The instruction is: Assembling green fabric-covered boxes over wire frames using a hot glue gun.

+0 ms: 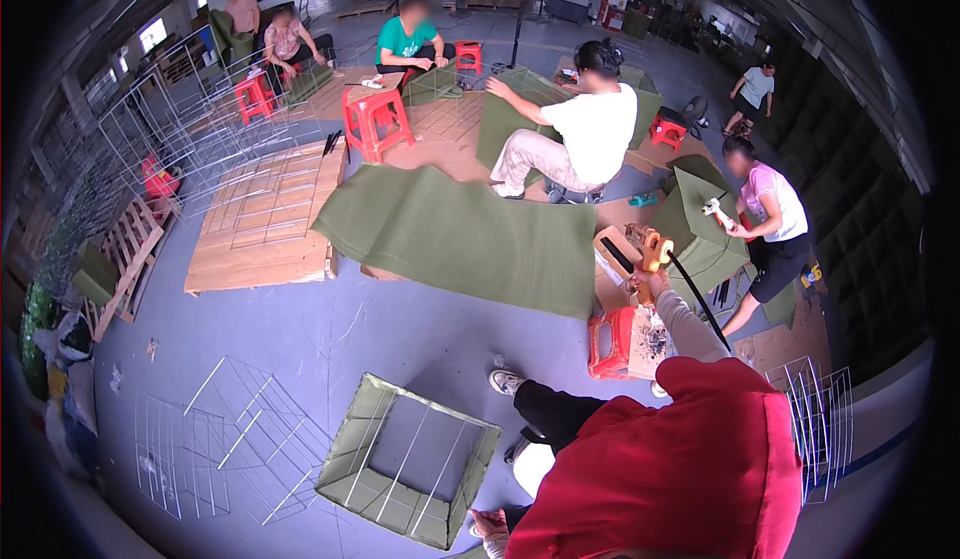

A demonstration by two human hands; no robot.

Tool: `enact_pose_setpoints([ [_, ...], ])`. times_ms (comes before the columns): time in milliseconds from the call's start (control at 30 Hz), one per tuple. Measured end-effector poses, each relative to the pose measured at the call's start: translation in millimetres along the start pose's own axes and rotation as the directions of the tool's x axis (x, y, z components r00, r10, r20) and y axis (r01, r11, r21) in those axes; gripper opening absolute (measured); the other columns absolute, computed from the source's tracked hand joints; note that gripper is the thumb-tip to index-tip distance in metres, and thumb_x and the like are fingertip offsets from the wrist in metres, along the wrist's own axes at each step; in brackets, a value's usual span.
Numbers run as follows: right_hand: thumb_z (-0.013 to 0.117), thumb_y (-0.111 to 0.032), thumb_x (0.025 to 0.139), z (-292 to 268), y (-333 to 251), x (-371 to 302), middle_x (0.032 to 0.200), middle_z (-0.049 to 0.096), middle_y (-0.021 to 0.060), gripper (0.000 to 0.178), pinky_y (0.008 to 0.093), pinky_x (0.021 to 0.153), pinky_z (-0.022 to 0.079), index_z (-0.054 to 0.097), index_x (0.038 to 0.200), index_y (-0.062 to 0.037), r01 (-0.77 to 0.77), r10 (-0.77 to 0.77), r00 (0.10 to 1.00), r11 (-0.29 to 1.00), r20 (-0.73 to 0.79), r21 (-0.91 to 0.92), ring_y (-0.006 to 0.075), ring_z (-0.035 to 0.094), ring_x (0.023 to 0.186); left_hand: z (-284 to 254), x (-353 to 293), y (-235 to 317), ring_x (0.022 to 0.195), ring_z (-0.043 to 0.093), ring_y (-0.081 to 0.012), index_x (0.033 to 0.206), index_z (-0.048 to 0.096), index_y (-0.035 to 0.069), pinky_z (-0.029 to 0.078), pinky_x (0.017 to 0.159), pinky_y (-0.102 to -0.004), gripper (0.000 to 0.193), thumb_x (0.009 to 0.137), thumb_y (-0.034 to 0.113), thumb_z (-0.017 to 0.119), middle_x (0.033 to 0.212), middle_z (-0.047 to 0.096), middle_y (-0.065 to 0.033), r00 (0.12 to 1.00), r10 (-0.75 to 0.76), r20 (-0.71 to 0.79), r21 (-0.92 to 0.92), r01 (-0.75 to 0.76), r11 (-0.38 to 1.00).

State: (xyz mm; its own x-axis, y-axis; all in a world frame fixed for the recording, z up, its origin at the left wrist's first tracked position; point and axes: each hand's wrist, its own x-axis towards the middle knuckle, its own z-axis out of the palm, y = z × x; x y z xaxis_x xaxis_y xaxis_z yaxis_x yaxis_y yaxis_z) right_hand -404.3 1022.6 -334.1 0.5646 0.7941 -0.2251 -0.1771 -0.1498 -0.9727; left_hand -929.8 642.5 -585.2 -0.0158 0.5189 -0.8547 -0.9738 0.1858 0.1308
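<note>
My right hand [648, 284] is closed round an orange hand tool [655, 251], held out above an open cardboard box; a black hose or cord runs beside my forearm. Low in the view, my left hand [488, 524] looks closed at the right edge of a box-shaped wire frame [345, 439] with green fabric round its sides. Its fingertips are small here, so the exact grip is hard to see. Thin metal rods cross the open middle of that frame, and grey floor shows through.
Bare wire panels [250, 439] lie left of the frame. A green fabric sheet [470, 229] stretches ahead, beside a wooden pallet [265, 214]. Near my right arm stands a red stool [612, 344]. Several co-workers sit farther off; one [775, 204] holds a tool against a green box.
</note>
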Motion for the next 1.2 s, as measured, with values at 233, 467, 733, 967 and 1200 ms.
enact_pose_setpoints([
  [233, 0.064, -0.001, 0.073, -21, 4, -2, 0.073, 0.058, 0.0053, 0.019, 0.0301, 0.051, 0.046, 0.057, 0.09, -0.0042, 0.03, -0.03, 0.999, 1.0, -0.045, -0.01, 0.017, 0.056, 0.057, 18, 5, 3, 0.053, 0.042, -0.0182, 0.068, 0.046, 0.009, 0.044, 0.061, -0.0375, 0.039, 0.093, 0.037, 0.038, 0.059, 0.044, -0.0028, 0.995, -0.073, -0.069, 0.209, 0.086, 0.974],
  [467, 0.068, -0.009, 0.073, -23, 16, 5, 0.066, 0.058, 0.0044, 0.017, 0.0301, 0.049, 0.046, 0.059, 0.087, -0.0054, 0.046, -0.1, 0.981, 0.952, -0.168, -0.302, 0.0157, 0.056, 0.055, 12, 2, -21, 0.044, 0.045, -0.0136, 0.064, 0.051, 0.007, 0.036, 0.036, -0.026, 0.016, 0.08, 0.004, 0.048, 0.057, 0.049, -0.0043, 0.977, -0.091, 0.19, 0.241, 0.043, 0.969],
  [733, 0.072, -0.011, 0.072, -4, -5, 1, 0.068, 0.058, 0.0037, 0.023, 0.0297, 0.05, 0.046, 0.057, 0.088, -0.0069, -0.139, 0.126, 0.99, 0.902, -0.058, -0.41, 0.0163, 0.057, 0.057, 14, 17, -41, 0.049, 0.058, -0.0166, 0.069, 0.058, 0.004, 0.05, 0.047, -0.0274, 0.031, 0.084, 0.031, 0.058, 0.062, 0.061, -0.0093, 0.961, -0.047, -0.274, 0.397, 0.157, 0.904],
  [967, 0.07, -0.012, 0.073, -49, 5, 34, 0.068, 0.057, 0.0034, 0.024, 0.0304, 0.052, 0.047, 0.055, 0.092, -0.0074, -0.111, 0.15, 0.988, 0.824, 0.024, -0.556, 0.0175, 0.058, 0.059, -27, 68, -95, 0.043, 0.056, -0.0165, 0.06, 0.061, -0.003, 0.045, 0.041, -0.0244, 0.05, 0.089, 0.037, 0.05, 0.053, 0.059, -0.0116, 0.939, 0.042, -0.343, 0.506, 0.147, 0.85],
  [1200, 0.068, -0.008, 0.075, -16, 28, 37, 0.072, 0.057, 0.0049, 0.028, 0.03, 0.061, 0.051, 0.053, 0.099, -0.0035, -0.105, 0.186, 0.979, 0.804, 0.08, -0.585, 0.0196, 0.061, 0.067, -171, 162, -164, 0.089, 0.062, -0.0251, 0.097, 0.064, 0.003, 0.048, 0.078, -0.0353, 0.032, 0.081, 0.031, 0.056, 0.094, 0.065, -0.0119, 0.913, 0.408, 0.011, 0.999, 0.003, -0.034],
])
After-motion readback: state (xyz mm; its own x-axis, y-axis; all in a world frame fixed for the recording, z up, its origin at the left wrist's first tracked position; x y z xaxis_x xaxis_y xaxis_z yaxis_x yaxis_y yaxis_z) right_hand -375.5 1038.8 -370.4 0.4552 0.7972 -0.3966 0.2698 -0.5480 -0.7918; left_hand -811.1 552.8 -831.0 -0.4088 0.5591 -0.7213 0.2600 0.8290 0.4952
